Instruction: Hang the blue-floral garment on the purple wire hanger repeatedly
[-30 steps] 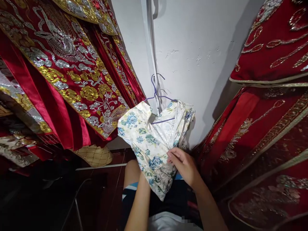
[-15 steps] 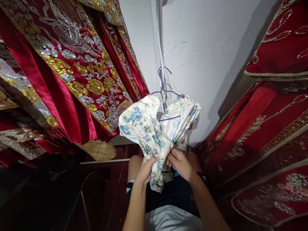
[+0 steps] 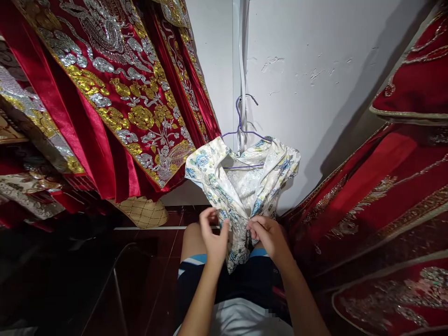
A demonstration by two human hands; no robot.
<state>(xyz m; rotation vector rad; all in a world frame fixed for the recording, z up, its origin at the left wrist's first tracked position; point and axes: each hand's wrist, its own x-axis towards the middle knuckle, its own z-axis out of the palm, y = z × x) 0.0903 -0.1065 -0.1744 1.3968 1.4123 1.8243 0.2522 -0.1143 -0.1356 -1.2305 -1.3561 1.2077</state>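
A cream short-sleeved floral top (image 3: 236,205) with blue flowers hangs on a thin purple wire hanger (image 3: 240,133). Its front gapes in a deep V, showing the pale inside and the hanger's lower bar. At the bottom of the V, my right hand (image 3: 268,235) pinches the front edge between thumb and fingers. My left hand (image 3: 213,235) is beside the top's left side, thumb and fingers spread and curved, gripping nothing I can see. Lower down, the cloth bunches between my knees, and its hem is partly hidden.
Red embroidered garments with gold and silver sequins (image 3: 140,107) hang close on the left. More red beaded cloth (image 3: 367,210) stands near my right arm. Behind the hanger runs a white pole (image 3: 241,56) against a scuffed white wall (image 3: 315,107).
My left hand has let go of the cloth and opened. The top's front has spread into a wider V, while my right hand stays at the front edge. The view has shifted slightly.
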